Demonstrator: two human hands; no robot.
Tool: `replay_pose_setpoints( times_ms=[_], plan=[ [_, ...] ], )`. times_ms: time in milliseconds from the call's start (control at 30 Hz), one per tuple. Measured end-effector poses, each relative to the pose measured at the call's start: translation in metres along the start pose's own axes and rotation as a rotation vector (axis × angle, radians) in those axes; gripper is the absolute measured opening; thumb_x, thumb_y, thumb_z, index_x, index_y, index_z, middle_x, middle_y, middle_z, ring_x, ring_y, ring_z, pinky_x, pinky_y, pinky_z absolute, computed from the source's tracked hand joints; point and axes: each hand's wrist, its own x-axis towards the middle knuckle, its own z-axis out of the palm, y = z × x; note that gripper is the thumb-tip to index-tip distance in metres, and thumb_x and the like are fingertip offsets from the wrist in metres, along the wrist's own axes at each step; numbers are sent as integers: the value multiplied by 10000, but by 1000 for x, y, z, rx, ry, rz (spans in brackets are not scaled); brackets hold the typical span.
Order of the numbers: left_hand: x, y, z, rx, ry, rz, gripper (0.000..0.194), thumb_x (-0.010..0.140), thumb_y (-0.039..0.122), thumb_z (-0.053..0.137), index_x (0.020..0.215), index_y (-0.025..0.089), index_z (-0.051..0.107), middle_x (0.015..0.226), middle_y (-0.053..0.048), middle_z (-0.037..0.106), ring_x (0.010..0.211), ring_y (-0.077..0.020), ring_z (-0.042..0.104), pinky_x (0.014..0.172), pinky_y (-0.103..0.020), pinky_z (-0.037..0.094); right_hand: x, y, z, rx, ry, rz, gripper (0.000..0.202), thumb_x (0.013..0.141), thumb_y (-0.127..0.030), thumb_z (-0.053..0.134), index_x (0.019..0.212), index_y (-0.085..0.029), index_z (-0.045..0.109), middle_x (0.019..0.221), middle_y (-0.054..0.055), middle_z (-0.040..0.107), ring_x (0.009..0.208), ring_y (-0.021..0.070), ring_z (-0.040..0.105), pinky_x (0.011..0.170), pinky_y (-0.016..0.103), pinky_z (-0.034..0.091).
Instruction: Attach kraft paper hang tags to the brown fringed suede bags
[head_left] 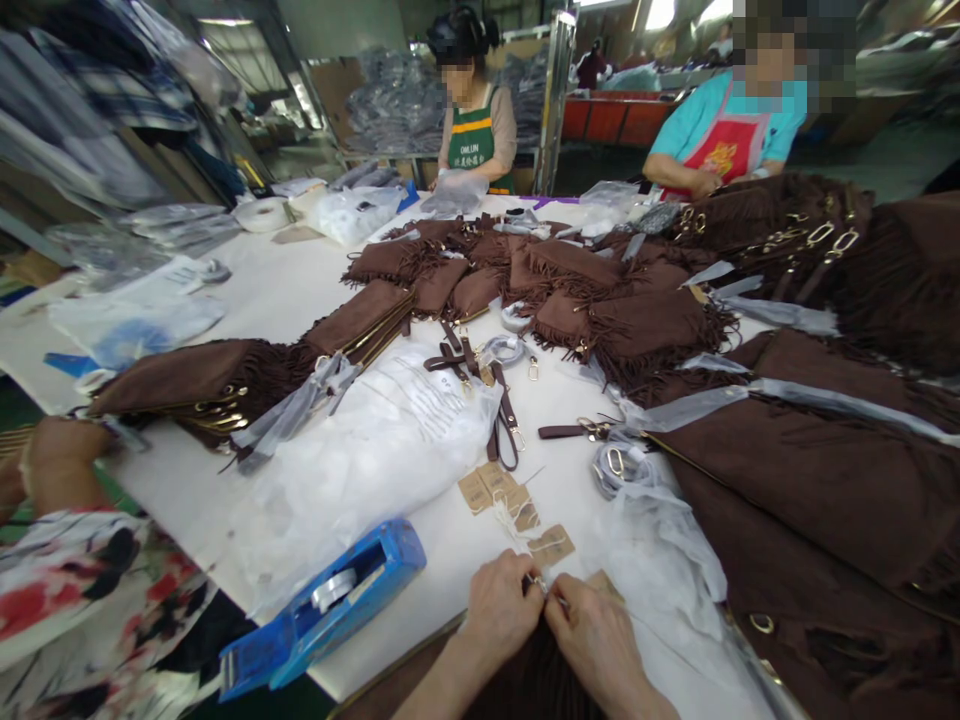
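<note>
Both hands, left (501, 607) and right (592, 630), meet at the counter (285, 290) edge, each grip pinching a small metal clasp (541, 583) on a brown fringed bag (525, 680); steady, close fingertip work likely serves best.

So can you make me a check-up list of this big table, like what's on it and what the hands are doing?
Surface: white table, mostly covered.
Job's things: left hand and right hand pinch a small metal piece together at the near edge, over a brown fringed bag; paper tags lie just beyond.
Clutter: blue tape dispenser, clear plastic bags, brown straps, piles of brown fringed bags.
Hands: both closed on the small piece; what it is, too small to tell.
Cables: nothing seen.
Surroundings: two people in aprons across the table, another person's arm at left, stacked goods behind.
</note>
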Motion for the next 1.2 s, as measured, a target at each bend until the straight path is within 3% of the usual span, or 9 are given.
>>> replay_pose_setpoints(
  times_ms=[567, 833, 967, 1200],
  plan=[
    [-4, -2, -1, -23, -10, 6, 260, 687, 213, 442, 886, 233, 608, 895, 4, 639, 829, -155, 581, 752, -247, 407, -4, 1, -3, 77, -41, 7, 206, 826, -172, 482, 677, -207, 620, 639, 16, 691, 649, 186, 651, 540, 227, 349],
    [-5, -2, 0, 9, -16, 22, 209, 740, 241, 420, 844, 221, 600, 873, -4, 639, 812, -151, 574, 712, -244, 395, -6, 8, -2, -23, 218, -229, 256, 870, -177, 407, 718, -213, 610, 659, 16, 665, 592, 166, 622, 554, 253, 379],
    [-6, -2, 1, 1, -16, 18, 204, 728, 229, 429, 844, 221, 597, 883, -1, 637, 823, -150, 572, 725, -245, 394, -1, 13, 2, 26, 150, -227, 254, 874, -187, 409, 829, -244, 653, 761, 7, 711, 648, 161, 651, 575, 242, 404],
    [-3, -3, 3, -21, -6, 9, 199, 716, 231, 439, 827, 216, 604, 875, -4, 642, 816, -152, 577, 715, -245, 399, -2, 12, -2, -38, 70, -196, 226, 869, -181, 446, 784, -238, 648, 742, -3, 713, 675, 185, 661, 573, 256, 389]
  ],
)
